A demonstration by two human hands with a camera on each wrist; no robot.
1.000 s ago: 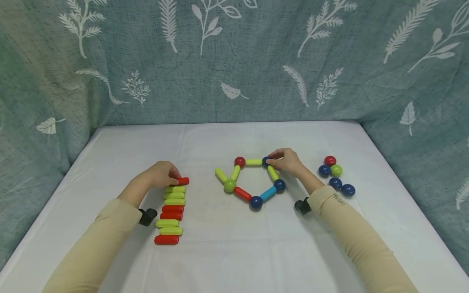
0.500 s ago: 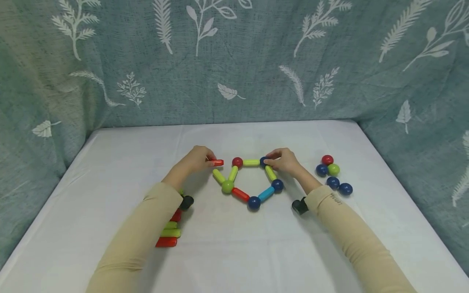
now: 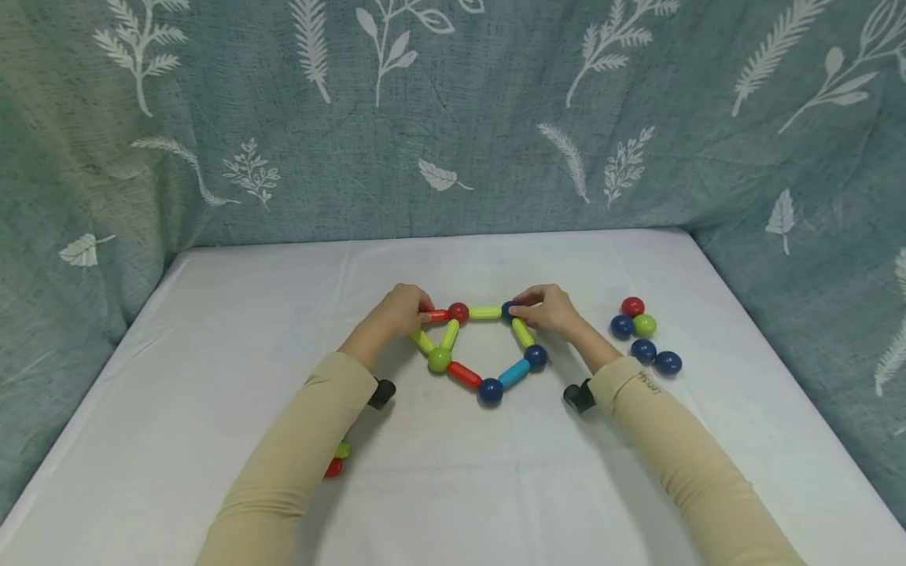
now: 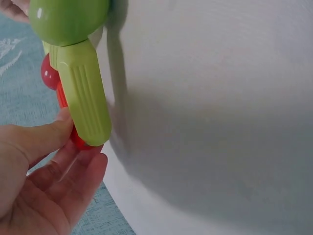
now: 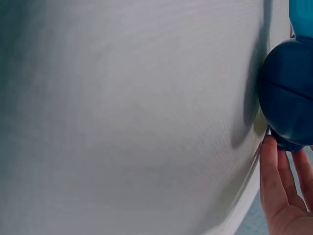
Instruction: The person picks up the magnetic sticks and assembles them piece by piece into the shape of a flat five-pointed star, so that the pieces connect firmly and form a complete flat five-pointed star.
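Observation:
In the head view my left hand (image 3: 402, 309) pinches a red rod (image 3: 438, 316), whose far end meets the red ball (image 3: 458, 312). The left wrist view shows thumb and fingers round that rod, partly hidden behind a yellow-green rod (image 4: 87, 95) that joins a green ball (image 4: 68, 19). My right hand (image 3: 550, 307) grips the blue ball (image 3: 507, 312) at the ring's far right corner. Rods and balls form a closed ring, with a lower red rod (image 3: 464, 375), a light-blue rod (image 3: 514, 374) and a front blue ball (image 3: 491, 391).
Loose balls, among them a red ball (image 3: 633, 306), a green ball (image 3: 645, 325) and several blue ones, lie to the right on the white-covered table (image 3: 453, 487). Ends of a red rod (image 3: 333, 468) and a yellow-green rod (image 3: 343, 450) peek out beside the left sleeve (image 3: 283, 464).
My left hand has carried the red rod from the row at left over to the ring, and its end now meets the red ball. The right hand stays on the blue ball.

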